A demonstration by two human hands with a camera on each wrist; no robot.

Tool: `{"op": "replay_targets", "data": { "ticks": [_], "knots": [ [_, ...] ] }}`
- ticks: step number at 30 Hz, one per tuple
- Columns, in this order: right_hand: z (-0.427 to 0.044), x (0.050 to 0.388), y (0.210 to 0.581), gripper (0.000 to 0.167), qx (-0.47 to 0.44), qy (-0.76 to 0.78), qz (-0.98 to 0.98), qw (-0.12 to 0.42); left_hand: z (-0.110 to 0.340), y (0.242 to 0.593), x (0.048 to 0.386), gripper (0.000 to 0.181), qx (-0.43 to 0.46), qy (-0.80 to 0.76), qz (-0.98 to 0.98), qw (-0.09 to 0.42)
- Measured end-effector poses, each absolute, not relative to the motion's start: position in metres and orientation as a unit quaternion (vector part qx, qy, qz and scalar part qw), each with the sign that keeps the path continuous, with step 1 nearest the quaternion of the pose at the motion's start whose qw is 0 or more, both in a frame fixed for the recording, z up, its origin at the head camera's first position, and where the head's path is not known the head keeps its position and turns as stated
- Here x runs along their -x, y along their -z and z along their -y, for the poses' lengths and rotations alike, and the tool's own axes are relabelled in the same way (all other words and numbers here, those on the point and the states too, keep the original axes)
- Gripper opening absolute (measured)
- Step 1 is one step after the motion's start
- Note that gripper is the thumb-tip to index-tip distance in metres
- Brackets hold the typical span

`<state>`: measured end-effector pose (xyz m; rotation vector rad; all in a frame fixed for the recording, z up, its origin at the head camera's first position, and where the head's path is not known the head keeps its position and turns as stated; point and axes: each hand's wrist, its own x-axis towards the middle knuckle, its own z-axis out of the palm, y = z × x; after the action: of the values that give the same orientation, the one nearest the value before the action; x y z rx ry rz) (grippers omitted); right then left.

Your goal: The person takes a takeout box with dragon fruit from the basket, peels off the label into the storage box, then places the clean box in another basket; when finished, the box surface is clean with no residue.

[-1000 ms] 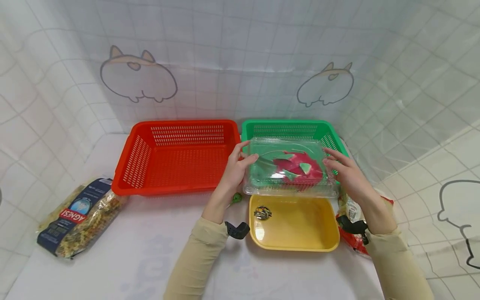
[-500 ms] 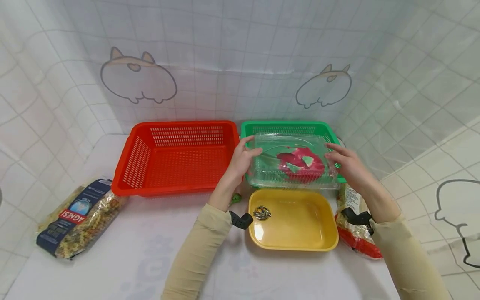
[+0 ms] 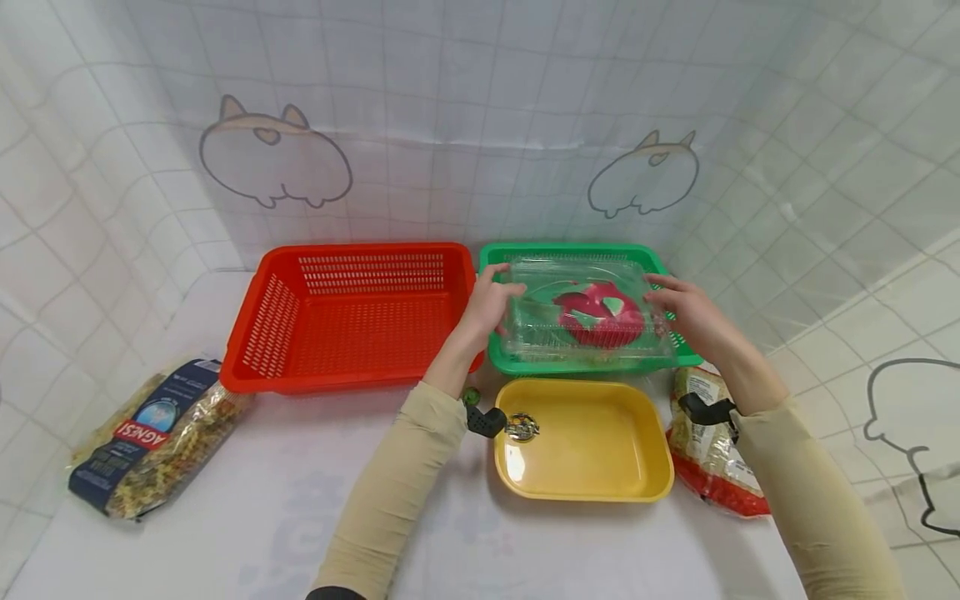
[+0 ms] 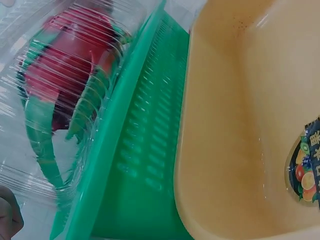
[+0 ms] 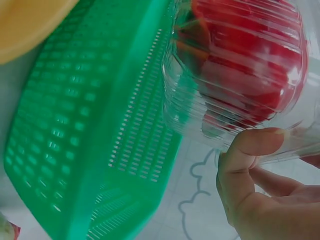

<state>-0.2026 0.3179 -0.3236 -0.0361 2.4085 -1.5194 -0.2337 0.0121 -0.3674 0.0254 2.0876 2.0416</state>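
A clear plastic clamshell container (image 3: pixel 534 317) is held level over the green basket (image 3: pixel 570 251). Inside it lies a red dragon fruit (image 3: pixel 600 312) with green scales. My left hand (image 3: pixel 486 302) grips the container's left end, thumb on the lid; in the left wrist view only a bit of a finger (image 4: pixel 9 212) shows. At the opposite end my right hand (image 3: pixel 693 318) grips it, and in the right wrist view its thumb (image 5: pixel 257 142) presses the clear side. Whether the container touches the basket's rim I cannot tell.
To the left stands a red basket (image 3: pixel 367 333). A yellow tray (image 3: pixel 585 450) sits in front of the green one. Pasta bags lie at far left (image 3: pixel 157 437) and right, the latter a red-ended bag (image 3: pixel 708 467). A small green item (image 3: pixel 471 396) lies between the baskets.
Both hands have carried the container away from the body, off the yellow tray's back edge and further over the green basket. The other things stay put.
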Motion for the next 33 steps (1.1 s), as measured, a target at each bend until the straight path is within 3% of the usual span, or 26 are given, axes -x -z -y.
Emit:
{"op": "replay_targets", "data": {
  "ticks": [8,20,27,33],
  "knots": [
    [-0.318,0.220,0.321,0.063,0.004,0.533,-0.832,0.150,-0.013,0.366,0.251,0.056,-0.015,-0.682,-0.718,0.136],
    [-0.328,0.247,0.330,0.060,-0.024,0.536,-0.828,0.163,-0.015,0.348,0.275,0.067,-0.028,-0.605,-0.749,0.270],
    [-0.331,0.259,0.333,0.062,-0.018,0.485,-0.853,0.194,-0.021,0.345,0.283,0.076,-0.027,-0.551,-0.767,0.327],
    [-0.327,0.271,0.337,0.057,-0.014,0.449,-0.863,0.229,-0.026,0.342,0.284,0.068,-0.049,-0.447,-0.822,0.350]
  ]
}}
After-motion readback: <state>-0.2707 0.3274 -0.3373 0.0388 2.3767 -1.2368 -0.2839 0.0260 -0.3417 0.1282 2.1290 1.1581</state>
